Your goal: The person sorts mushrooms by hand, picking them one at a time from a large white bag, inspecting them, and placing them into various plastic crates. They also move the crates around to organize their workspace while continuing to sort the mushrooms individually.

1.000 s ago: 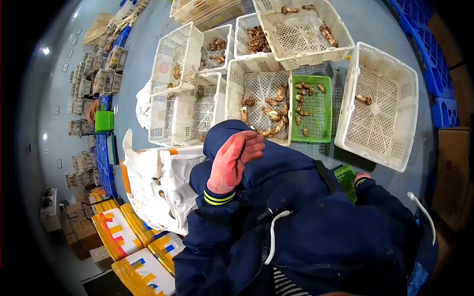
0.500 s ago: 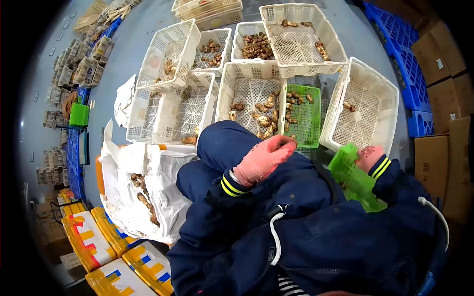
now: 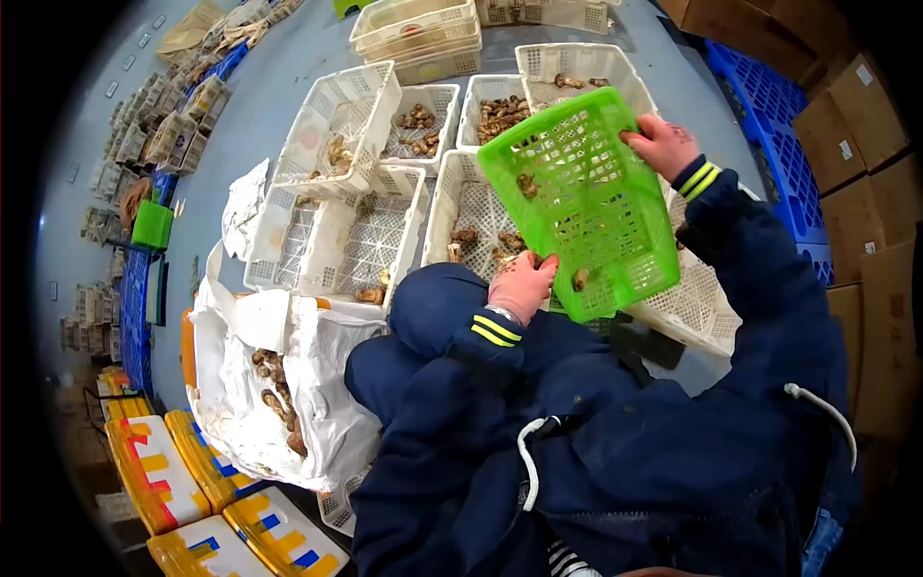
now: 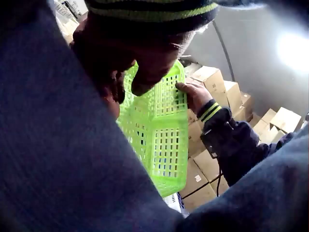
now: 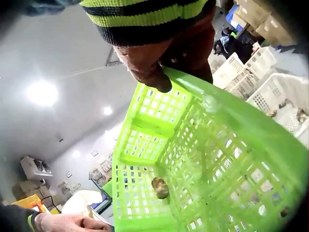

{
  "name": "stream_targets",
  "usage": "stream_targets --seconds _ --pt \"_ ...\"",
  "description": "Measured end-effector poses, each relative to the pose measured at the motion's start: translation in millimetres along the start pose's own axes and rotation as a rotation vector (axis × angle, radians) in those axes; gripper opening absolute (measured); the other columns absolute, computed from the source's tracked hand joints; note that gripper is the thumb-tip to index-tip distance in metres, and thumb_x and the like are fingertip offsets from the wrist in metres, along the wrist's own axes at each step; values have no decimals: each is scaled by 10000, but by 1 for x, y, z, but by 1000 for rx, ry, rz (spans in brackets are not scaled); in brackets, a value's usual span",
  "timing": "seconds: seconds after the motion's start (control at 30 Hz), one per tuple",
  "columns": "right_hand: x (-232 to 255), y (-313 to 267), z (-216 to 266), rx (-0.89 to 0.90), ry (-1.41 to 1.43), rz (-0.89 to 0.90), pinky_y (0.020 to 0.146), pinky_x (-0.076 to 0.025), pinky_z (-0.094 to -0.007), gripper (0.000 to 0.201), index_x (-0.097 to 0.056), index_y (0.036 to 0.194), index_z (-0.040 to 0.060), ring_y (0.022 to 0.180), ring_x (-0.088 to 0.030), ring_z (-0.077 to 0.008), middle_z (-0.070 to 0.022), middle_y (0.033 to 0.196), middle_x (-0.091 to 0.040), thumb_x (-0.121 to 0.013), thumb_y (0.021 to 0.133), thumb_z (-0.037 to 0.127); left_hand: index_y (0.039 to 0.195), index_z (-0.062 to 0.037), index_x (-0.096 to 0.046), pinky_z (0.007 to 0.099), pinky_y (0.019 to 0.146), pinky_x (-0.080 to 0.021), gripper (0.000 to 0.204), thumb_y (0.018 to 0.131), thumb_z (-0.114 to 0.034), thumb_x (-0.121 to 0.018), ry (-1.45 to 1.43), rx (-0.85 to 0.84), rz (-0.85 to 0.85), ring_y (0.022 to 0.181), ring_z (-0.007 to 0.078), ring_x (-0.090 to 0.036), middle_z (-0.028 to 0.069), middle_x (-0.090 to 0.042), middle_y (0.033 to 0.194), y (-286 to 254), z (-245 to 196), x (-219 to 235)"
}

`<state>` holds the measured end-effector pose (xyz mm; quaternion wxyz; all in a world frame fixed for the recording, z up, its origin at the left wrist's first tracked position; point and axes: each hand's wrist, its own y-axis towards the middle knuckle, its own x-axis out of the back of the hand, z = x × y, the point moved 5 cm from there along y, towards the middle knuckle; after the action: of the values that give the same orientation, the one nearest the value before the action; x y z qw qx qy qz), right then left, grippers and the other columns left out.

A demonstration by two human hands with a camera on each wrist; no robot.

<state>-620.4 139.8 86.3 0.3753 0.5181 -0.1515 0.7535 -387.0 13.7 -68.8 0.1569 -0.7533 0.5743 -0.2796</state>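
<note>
Fingers: our right hand [image 3: 666,146] and left hand [image 3: 520,288] grip the green basket [image 3: 588,183].
Mushrooms [image 5: 160,188]: if we overtilt, they could spill.

Head looks down — closer wrist views share basket [image 3: 588,207].

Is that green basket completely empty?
No, a small brown mushroom lies inside the green basket.

Green basket [image 3: 598,213] — glossy plastic; right sleeve [image 3: 784,264] — matt, soft-looking cloth.
</note>
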Motion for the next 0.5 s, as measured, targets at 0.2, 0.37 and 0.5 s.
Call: stream_targets --seconds 0.2,0.37,0.5 --pt "-41 21 -15 -53 138 126 634 -431 -359 361 -566 838 22 691 -576 -277 -147 724 -584 -534 814 381 911 -54 -593 361 694 -447 498 787 -527 -500 486 73 -309 758 275 -604 100 -629 750 -1 -4 27" --pt "-59 37 -38 -67 195 211 629 -429 -344 362 -577 848 27 664 -574 -238 -128 691 -575 -528 812 384 841 -54 -603 335 650 -451 466 802 -506 -497 557 -69 -369 679 227 -613 55 -620 647 9 -14 19" --pt "-83 42 -27 -9 89 216 642 -435 -401 393 -559 813 35 724 -574 -327 -180 728 -576 -523 795 426 860 -53 -599 345 652 -456 430 787 -471 -527 487 -41 -354 680 250 -614 88 -631 706 25 -22 9"
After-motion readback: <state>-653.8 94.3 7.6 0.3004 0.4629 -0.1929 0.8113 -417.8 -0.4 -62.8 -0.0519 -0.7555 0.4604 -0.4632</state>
